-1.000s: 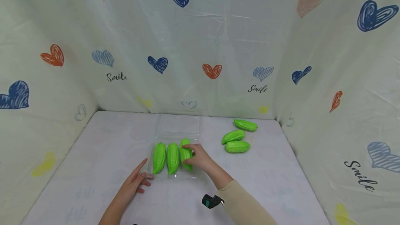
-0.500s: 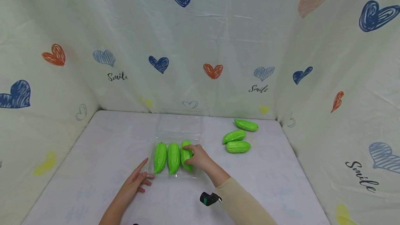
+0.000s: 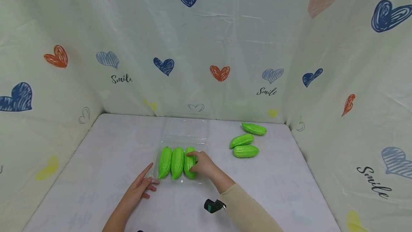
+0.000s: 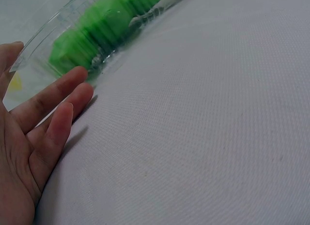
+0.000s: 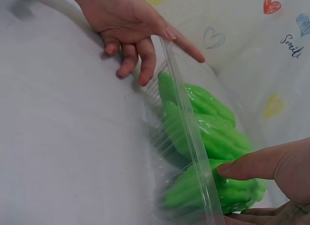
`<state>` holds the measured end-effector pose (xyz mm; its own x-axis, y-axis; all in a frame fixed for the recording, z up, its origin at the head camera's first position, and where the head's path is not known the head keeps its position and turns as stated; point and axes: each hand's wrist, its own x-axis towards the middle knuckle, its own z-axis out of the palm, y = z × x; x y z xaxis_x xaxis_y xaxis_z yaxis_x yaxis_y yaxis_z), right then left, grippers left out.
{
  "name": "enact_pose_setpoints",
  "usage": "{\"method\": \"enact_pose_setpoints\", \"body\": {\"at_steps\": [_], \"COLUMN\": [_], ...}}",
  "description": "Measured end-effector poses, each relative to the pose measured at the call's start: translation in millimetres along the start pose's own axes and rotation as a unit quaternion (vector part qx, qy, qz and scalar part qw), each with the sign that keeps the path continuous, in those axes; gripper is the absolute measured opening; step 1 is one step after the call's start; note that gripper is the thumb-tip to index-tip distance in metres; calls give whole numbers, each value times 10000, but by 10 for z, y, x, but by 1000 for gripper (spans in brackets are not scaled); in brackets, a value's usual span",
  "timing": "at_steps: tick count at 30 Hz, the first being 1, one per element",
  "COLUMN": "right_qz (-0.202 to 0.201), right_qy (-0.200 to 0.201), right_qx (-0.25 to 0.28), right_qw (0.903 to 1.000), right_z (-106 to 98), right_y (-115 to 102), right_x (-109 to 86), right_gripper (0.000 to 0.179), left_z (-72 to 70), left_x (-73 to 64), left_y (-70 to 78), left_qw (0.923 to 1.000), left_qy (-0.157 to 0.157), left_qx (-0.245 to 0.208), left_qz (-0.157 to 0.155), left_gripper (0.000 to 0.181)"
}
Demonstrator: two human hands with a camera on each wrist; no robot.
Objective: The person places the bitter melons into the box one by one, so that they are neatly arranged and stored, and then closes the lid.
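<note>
Three bright green bitter melons lie side by side in a clear plastic clamshell box (image 3: 202,180), its lid (image 3: 185,128) folded back. My right hand (image 3: 205,165) grips the rightmost bitter melon (image 3: 189,173) between thumb and fingers; in the right wrist view its thumb (image 5: 252,165) presses on that melon. Beside it lie the middle bitter melon (image 3: 177,163) and the left bitter melon (image 3: 165,163). At the box's near left corner rests my left hand (image 3: 138,188), its index finger extended along the side and thumb at the rim. The other fingers spread loosely over the table in the left wrist view.
Three more bitter melons lie at the back right of the table: a far one (image 3: 254,129), a middle one (image 3: 241,140) and a near one (image 3: 246,151). A white curtain (image 3: 193,38) printed with hearts surrounds the table (image 3: 180,210) at the back and sides.
My right hand has moved slightly left with the rightmost bitter melon, which now sits closer against the middle one. The middle one has shifted a little left too. My left hand stays put.
</note>
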<state>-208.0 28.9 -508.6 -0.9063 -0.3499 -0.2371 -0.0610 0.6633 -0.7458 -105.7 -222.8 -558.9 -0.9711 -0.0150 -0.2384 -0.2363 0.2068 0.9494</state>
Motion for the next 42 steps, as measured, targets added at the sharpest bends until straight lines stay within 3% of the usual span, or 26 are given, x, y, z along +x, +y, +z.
{"method": "enact_pose_setpoints", "body": {"at_steps": [8, 27, 36, 42], "right_qz": [-139, -42, -97, -445], "right_qy": [-65, -150, -184, -34], "right_qx": [-35, -23, 124, 478], "right_qw": [9999, 9999, 9997, 9979], "right_z": [28, 15, -113, -269], "right_y": [6, -15, -54, -51], "right_x": [-2, -18, -102, -188], "right_gripper": [60, 68, 65, 59], "left_z": [8, 6, 18, 4], "left_x": [14, 20, 23, 20], "left_y": [-5, -22, -20, -24], "left_qw": [10000, 10000, 9999, 9999], "left_qy": [-8, -23, -20, -32], "left_qx": [22, 40, 111, 107], "left_qz": [-53, -36, -80, -118], "left_gripper": [54, 55, 55, 55]}}
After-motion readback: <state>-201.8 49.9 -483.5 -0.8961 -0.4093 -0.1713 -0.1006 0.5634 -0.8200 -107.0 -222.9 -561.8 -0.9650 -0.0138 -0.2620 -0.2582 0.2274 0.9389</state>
